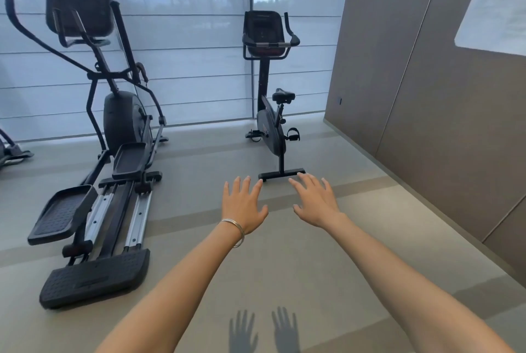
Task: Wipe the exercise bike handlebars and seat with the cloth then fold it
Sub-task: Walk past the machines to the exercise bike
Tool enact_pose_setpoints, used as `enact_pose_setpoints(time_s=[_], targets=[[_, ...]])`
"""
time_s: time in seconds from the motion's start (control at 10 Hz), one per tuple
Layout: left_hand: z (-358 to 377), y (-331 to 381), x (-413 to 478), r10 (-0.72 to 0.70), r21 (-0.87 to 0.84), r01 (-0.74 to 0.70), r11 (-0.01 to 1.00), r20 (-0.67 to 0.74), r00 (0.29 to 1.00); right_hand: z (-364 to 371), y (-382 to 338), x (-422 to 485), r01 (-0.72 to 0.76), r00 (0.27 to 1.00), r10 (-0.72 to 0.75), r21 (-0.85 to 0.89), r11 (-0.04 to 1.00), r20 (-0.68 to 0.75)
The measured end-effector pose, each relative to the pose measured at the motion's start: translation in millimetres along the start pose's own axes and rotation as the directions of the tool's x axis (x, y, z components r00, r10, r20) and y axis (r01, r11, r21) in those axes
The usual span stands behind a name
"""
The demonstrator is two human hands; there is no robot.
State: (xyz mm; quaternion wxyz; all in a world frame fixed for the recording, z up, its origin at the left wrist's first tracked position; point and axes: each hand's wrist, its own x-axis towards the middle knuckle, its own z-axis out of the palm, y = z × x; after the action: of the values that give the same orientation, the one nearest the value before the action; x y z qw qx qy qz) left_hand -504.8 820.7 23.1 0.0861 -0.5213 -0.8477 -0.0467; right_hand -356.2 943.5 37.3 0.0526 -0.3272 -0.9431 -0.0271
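A black exercise bike stands by the window, a few steps ahead of me. Its handlebars wrap around a dark console, and its black seat sits lower, toward me. Both arms are stretched forward over the floor. My left hand, with thin bangles at the wrist, is palm down with fingers spread. My right hand is also flat and spread, just in front of the bike's rear foot bar. Neither hand holds anything. No cloth is in view.
A large black elliptical trainer fills the left side, its pedals and rails reaching toward me. A brown panelled wall runs along the right. Window blinds span the back. Grey floor lies between the machines.
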Motion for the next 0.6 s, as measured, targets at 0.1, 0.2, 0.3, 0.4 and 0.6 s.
enact_pose_setpoints(time_s=[0.1,0.2,0.3,0.4,0.6], targets=[[-1.7,-11.8,43.6,0.013,0.006,-0.013,1.000,-0.014,1.000,-2.7,3.5,40.5,-0.014,1.000,0.014,0.014,1.000,-0.028],[2.1,-23.4,77.4,0.013,0.005,-0.013,1.000,-0.023,1.000,1.1,7.5,72.4,-0.020,1.000,0.021,0.015,1.000,-0.023],[11.2,-31.8,103.8,0.014,0.006,-0.014,1.000,-0.020,1.000,7.5,13.8,101.9,-0.020,1.000,0.020,0.015,1.000,-0.005],[23.9,-37.4,128.8,0.003,-0.002,-0.003,1.000,0.003,1.000,15.3,20.5,132.9,-0.009,1.000,0.009,0.021,1.000,0.004],[47.3,-40.4,194.9,-0.026,-0.009,0.027,1.000,0.020,0.999,30.8,43.9,205.0,0.032,0.999,-0.032,0.027,0.999,0.005]])
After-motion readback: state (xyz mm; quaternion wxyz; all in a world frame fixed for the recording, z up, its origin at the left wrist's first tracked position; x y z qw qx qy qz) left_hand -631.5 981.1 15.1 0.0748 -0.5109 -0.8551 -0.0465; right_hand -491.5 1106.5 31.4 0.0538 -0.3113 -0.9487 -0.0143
